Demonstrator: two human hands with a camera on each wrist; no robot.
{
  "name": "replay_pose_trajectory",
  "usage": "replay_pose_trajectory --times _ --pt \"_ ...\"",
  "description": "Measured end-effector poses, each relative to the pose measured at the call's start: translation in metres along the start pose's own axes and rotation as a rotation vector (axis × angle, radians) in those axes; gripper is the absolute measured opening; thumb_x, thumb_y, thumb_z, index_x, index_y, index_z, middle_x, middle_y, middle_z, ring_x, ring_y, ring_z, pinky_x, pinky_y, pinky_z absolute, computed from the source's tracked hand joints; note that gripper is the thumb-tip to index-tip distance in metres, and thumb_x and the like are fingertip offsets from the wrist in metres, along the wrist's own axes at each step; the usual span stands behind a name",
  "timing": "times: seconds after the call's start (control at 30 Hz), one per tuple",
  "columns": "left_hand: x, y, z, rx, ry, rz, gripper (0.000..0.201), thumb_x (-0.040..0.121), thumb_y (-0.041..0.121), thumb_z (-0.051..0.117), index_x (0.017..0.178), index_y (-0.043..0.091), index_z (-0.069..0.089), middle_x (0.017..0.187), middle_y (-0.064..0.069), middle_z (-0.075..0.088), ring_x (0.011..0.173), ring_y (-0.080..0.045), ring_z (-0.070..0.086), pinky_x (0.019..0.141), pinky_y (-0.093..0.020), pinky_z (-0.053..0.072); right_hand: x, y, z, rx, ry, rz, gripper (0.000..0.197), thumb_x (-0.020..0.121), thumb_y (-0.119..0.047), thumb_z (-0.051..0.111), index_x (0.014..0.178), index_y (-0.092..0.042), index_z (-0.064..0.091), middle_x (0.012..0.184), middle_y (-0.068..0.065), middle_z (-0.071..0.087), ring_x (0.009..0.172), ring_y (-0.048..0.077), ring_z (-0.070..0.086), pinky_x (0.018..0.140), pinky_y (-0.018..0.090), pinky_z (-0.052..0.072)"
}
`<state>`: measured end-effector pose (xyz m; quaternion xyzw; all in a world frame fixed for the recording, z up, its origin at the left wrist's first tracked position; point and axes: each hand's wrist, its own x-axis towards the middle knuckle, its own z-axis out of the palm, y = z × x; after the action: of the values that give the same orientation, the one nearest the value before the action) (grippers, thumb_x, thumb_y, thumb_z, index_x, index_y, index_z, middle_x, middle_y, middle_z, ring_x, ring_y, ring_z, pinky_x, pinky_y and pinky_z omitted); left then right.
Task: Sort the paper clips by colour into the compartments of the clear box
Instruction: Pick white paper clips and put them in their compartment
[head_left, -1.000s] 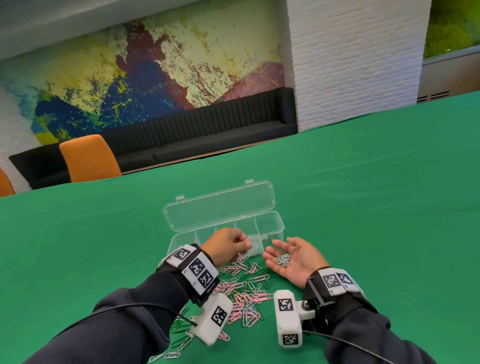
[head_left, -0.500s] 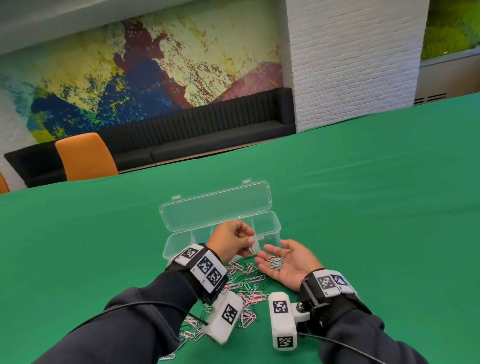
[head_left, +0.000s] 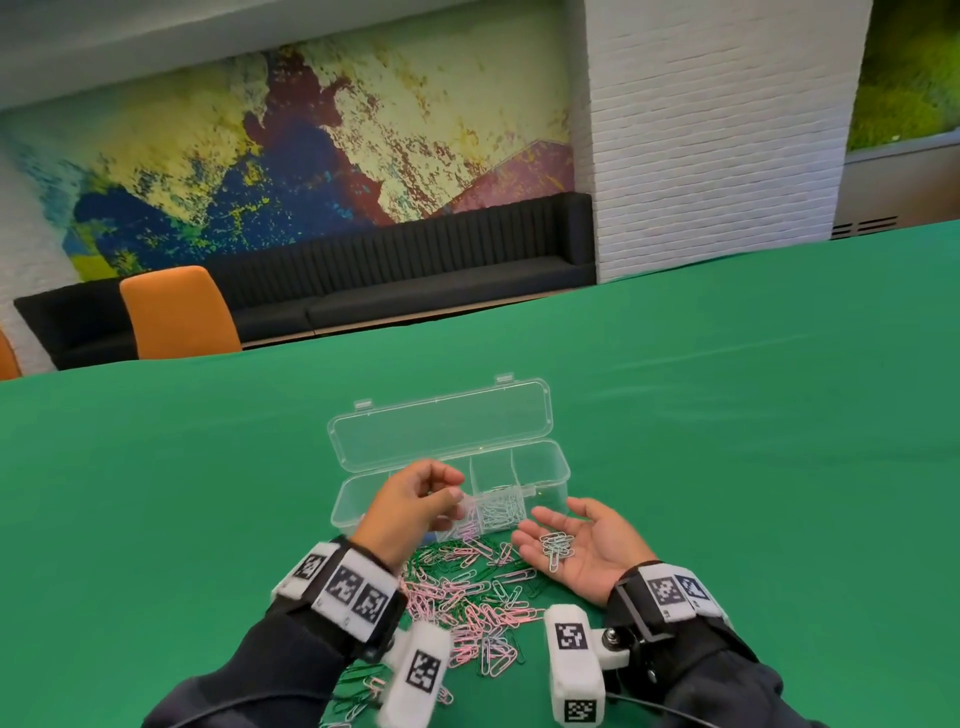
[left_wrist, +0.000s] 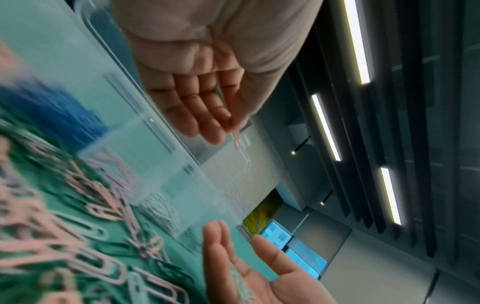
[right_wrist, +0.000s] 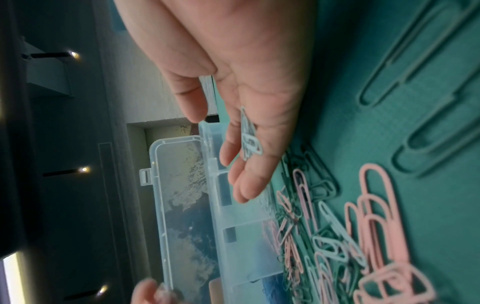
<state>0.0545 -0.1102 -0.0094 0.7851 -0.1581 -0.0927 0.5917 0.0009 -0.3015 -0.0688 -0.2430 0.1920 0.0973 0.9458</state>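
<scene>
The clear box (head_left: 548, 470) stands with its lid (head_left: 441, 428) laid back. One compartment holds white clips (head_left: 498, 512); another shows blue clips (left_wrist: 64, 115). My left hand (head_left: 447, 499) hovers over the box front, fingers curled, pinching a pink clip (left_wrist: 237, 139) that hangs from its fingertips. My right hand (head_left: 571, 535) lies palm up just right of the box front. A small heap of pale clips (head_left: 557, 551) rests on its open palm (right_wrist: 259, 102). Pink, green and pale clips (head_left: 467, 597) lie mixed on the green table between my wrists.
The green tabletop (head_left: 727, 467) stretches wide around the box. An orange chair (head_left: 179, 312) and a black bench (head_left: 415, 270) stand beyond the far edge, next to a white brick pillar (head_left: 717, 130).
My left hand has lifted from the loose pile and moved forward over the box. My right hand has stayed palm up with the pale clips on it.
</scene>
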Motion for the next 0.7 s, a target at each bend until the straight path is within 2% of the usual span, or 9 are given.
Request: replay_pose_trajectory --times 0.17,0.3,0.37,0.43,0.5,0.53,0.57,0.63,0.7 --pt "-0.029 -0.021 -0.038 0.049 0.050 -0.064 0.007 0.090 -0.002 0.053 0.091 0.003 0.059 0.070 -0.004 0.062 0.059 -0.012 0.057 0.060 -0.023 0.048 -0.011 -0.001 0.029 -0.013 -0.064 -0.105 0.037 0.099 -0.026 0.033 0.095 0.004 0.055 0.087 0.024 0.059 0.082 0.036 0.059 0.057 0.039 0.057" --pt "-0.042 -0.035 -0.049 -0.020 0.082 -0.094 0.010 0.090 -0.007 0.051 0.092 0.000 0.058 0.072 -0.007 0.059 0.052 -0.008 0.056 0.053 -0.020 0.045 -0.003 -0.014 0.067 -0.055 -0.047 -0.249 0.036 0.100 -0.028 0.032 0.093 0.000 0.054 0.089 0.020 0.058 0.083 0.033 0.059 0.062 0.035 0.056" --pt "-0.045 -0.039 -0.050 -0.054 0.078 -0.099 0.009 0.090 -0.006 0.051 0.092 0.000 0.058 0.072 -0.007 0.058 0.053 -0.009 0.055 0.052 -0.020 0.046 0.007 -0.021 0.085 -0.199 -0.010 -0.336 0.038 0.100 -0.032 0.031 0.095 -0.004 0.056 0.094 0.017 0.059 0.087 0.028 0.058 0.072 0.036 0.049" --pt "-0.046 -0.041 -0.049 -0.067 0.067 -0.100 0.009 0.090 -0.006 0.051 0.093 -0.001 0.057 0.070 -0.006 0.059 0.054 -0.010 0.055 0.053 -0.022 0.046 0.014 -0.023 0.098 -0.443 0.041 -0.381 0.047 0.100 -0.041 0.029 0.111 -0.006 0.057 0.114 0.015 0.059 0.097 0.021 0.055 0.082 0.032 0.041" --pt "-0.046 -0.041 -0.049 -0.076 0.057 -0.100 0.007 0.090 -0.005 0.052 0.093 -0.001 0.057 0.067 -0.004 0.059 0.054 -0.010 0.056 0.055 -0.024 0.045 0.012 -0.024 0.103 -0.597 0.031 -0.392 0.059 0.099 -0.047 0.022 0.134 -0.004 0.044 0.140 0.015 0.045 0.123 0.023 0.047 0.104 0.034 0.032" --pt "-0.046 -0.041 -0.050 -0.081 0.053 -0.099 0.007 0.090 -0.004 0.052 0.093 -0.001 0.057 0.066 -0.004 0.059 0.054 -0.010 0.056 0.056 -0.024 0.045 0.010 -0.025 0.101 -0.606 0.003 -0.392 0.063 0.099 -0.049 0.018 0.139 -0.004 0.037 0.145 0.015 0.038 0.134 0.025 0.037 0.112 0.036 0.024" --pt "-0.045 -0.040 -0.050 -0.084 0.049 -0.096 0.006 0.090 -0.004 0.052 0.092 -0.001 0.057 0.065 -0.003 0.060 0.055 -0.011 0.056 0.056 -0.024 0.045 0.007 -0.028 0.098 -0.580 -0.026 -0.403 0.065 0.098 -0.051 0.016 0.141 -0.005 0.034 0.146 0.015 0.036 0.138 0.027 0.031 0.114 0.038 0.020" --pt "-0.044 -0.039 -0.051 -0.074 0.044 -0.095 0.006 0.090 -0.003 0.053 0.091 0.000 0.058 0.065 -0.003 0.060 0.055 -0.011 0.055 0.056 -0.023 0.046 -0.001 -0.034 0.084 -0.447 -0.097 -0.446 0.062 0.098 -0.049 0.017 0.137 -0.006 0.038 0.139 0.015 0.046 0.132 0.029 0.040 0.111 0.039 0.027" --pt "-0.043 -0.039 -0.049 -0.042 0.047 -0.087 0.007 0.090 -0.002 0.053 0.089 0.002 0.058 0.067 -0.005 0.059 0.056 -0.011 0.055 0.056 -0.023 0.045 -0.011 -0.039 0.066 -0.301 -0.134 -0.466 0.048 0.100 -0.042 0.025 0.123 -0.009 0.050 0.119 0.017 0.060 0.110 0.029 0.058 0.095 0.038 0.044"
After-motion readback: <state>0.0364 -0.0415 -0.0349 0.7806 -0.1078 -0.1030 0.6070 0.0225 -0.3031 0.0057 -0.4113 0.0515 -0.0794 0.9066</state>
